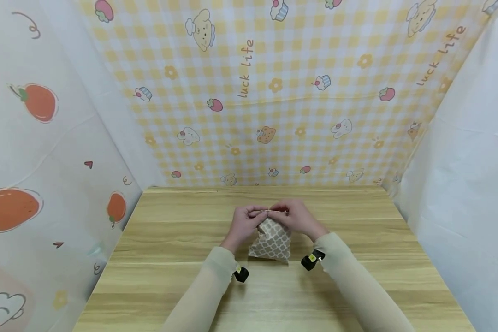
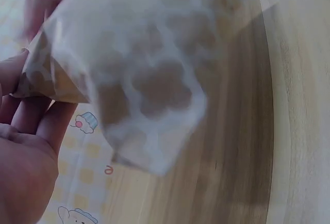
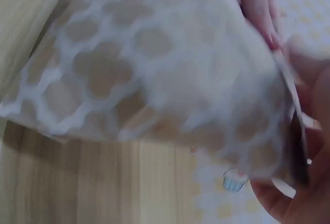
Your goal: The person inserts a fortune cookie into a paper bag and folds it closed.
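A small paper bag (image 1: 274,242) with a brown and white lattice print is held up by its top edge over the wooden table. My left hand (image 1: 244,224) pinches the top left part of the bag between thumb and fingers. On the other side, my right hand (image 1: 297,216) pinches the same top edge, its fingertips close to the left ones. In the left wrist view the bag (image 2: 154,69) bulges and hangs with a lower corner pointing down. The right wrist view shows the bag (image 3: 124,69) blurred, its folded edge by the right fingers. Its contents are hidden.
The light wood table (image 1: 182,240) spreads around both hands. A yellow checked cloth (image 1: 299,110) with cartoon prints hangs behind it. White sheets stand at the left (image 1: 79,138) and right (image 1: 469,152). Small black cameras sit at both wrists.
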Available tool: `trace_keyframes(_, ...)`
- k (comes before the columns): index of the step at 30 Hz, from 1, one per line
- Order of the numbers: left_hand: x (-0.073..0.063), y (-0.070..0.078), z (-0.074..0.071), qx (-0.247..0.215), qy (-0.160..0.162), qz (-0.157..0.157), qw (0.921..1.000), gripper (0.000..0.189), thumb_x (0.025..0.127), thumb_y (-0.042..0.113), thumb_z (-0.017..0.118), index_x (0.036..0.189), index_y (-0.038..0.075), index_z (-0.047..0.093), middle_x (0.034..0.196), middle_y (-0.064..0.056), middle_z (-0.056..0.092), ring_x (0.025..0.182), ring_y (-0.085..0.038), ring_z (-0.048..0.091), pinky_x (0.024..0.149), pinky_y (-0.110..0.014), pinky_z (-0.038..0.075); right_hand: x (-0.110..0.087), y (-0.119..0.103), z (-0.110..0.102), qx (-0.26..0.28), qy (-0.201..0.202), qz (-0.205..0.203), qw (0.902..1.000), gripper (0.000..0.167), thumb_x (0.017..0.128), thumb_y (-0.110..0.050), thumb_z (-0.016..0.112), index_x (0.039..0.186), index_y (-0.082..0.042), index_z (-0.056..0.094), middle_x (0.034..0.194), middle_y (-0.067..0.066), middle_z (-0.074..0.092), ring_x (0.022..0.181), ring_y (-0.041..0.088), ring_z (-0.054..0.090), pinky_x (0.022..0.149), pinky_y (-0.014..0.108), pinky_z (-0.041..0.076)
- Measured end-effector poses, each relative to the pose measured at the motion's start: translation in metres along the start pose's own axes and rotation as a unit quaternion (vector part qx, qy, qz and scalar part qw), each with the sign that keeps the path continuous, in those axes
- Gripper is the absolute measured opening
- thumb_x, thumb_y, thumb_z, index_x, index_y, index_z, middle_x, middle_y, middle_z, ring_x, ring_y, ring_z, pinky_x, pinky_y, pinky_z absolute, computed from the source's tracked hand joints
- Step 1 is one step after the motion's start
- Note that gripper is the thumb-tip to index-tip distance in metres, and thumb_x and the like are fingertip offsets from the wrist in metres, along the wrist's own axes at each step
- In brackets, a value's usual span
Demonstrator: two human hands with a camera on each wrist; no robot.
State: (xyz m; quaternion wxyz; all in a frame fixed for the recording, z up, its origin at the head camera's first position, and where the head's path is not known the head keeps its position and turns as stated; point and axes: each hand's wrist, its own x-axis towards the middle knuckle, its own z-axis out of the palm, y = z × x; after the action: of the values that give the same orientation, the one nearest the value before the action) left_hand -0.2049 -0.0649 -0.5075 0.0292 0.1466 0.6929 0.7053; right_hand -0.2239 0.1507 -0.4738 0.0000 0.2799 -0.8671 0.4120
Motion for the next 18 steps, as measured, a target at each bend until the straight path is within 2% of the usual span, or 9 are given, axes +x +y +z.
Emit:
trace_keyframes(3, -0.001, 0.001, 0.002, -0.002, 0.008, -0.002, 1.0, 0.02, 0.099, 0.004, 0.071, 0.115, -0.007, 0.074, 0.101, -0.02, 0.079, 0.078, -0.011, 0.074, 0.068, -0.024, 0.061, 0.004, -0.006, 0.004, -0.065, 0.003, -0.033, 0.9974, 0.011, 0.097, -0.019, 0.078, 0.101, -0.01, 0.083, 0.092, 0.001, 0.079, 0.076, 0.007, 0.068, 0.068, 0.027, 0.058)
trace_keyframes(5, -0.002, 0.001, 0.003, -0.015, 0.018, -0.008, 0.9997, 0.019, 0.097, 0.002, 0.072, 0.114, -0.007, 0.075, 0.098, -0.019, 0.079, 0.074, -0.011, 0.073, 0.064, -0.023, 0.06, 0.005, -0.01, 0.007, -0.107, 0.018, -0.054, 0.9927, 0.007, 0.094, -0.016, 0.08, 0.095, -0.01, 0.083, 0.087, 0.0, 0.078, 0.072, 0.006, 0.068, 0.066, 0.025, 0.058)
trace_keyframes(9, -0.003, 0.001, 0.003, -0.061, 0.039, -0.026, 0.9971, 0.02, 0.095, -0.001, 0.074, 0.113, -0.01, 0.075, 0.095, -0.016, 0.079, 0.071, -0.011, 0.074, 0.062, -0.024, 0.061, 0.004, -0.017, 0.01, -0.196, 0.065, -0.118, 0.9714, 0.005, 0.089, -0.016, 0.084, 0.089, -0.011, 0.082, 0.081, -0.002, 0.077, 0.07, 0.01, 0.07, 0.067, 0.029, 0.059)
trace_keyframes(12, -0.002, 0.001, 0.002, -0.082, 0.043, -0.032, 0.9952, 0.021, 0.095, -0.002, 0.073, 0.115, -0.011, 0.073, 0.099, -0.016, 0.079, 0.073, -0.012, 0.075, 0.063, -0.026, 0.062, 0.002, -0.019, 0.012, -0.229, 0.09, -0.157, 0.9565, 0.006, 0.088, -0.015, 0.085, 0.089, -0.01, 0.082, 0.08, -0.001, 0.075, 0.07, 0.015, 0.071, 0.068, 0.032, 0.061)
trace_keyframes(14, -0.002, 0.001, 0.0, -0.079, 0.043, -0.032, 0.9955, 0.022, 0.095, -0.002, 0.073, 0.115, -0.011, 0.073, 0.103, -0.018, 0.079, 0.074, -0.012, 0.075, 0.063, -0.025, 0.062, 0.0, -0.018, 0.01, -0.218, 0.083, -0.153, 0.9603, 0.006, 0.09, -0.016, 0.084, 0.092, -0.011, 0.082, 0.083, -0.001, 0.076, 0.073, 0.014, 0.072, 0.07, 0.032, 0.061)
trace_keyframes(18, -0.002, 0.0, -0.005, -0.066, 0.049, -0.034, 0.996, 0.021, 0.095, -0.002, 0.073, 0.115, -0.01, 0.074, 0.105, -0.019, 0.078, 0.073, -0.011, 0.074, 0.062, -0.024, 0.061, -0.003, -0.014, 0.001, -0.133, 0.047, -0.085, 0.9863, 0.006, 0.093, -0.015, 0.08, 0.096, -0.01, 0.082, 0.086, -0.001, 0.078, 0.071, 0.008, 0.069, 0.066, 0.027, 0.058)
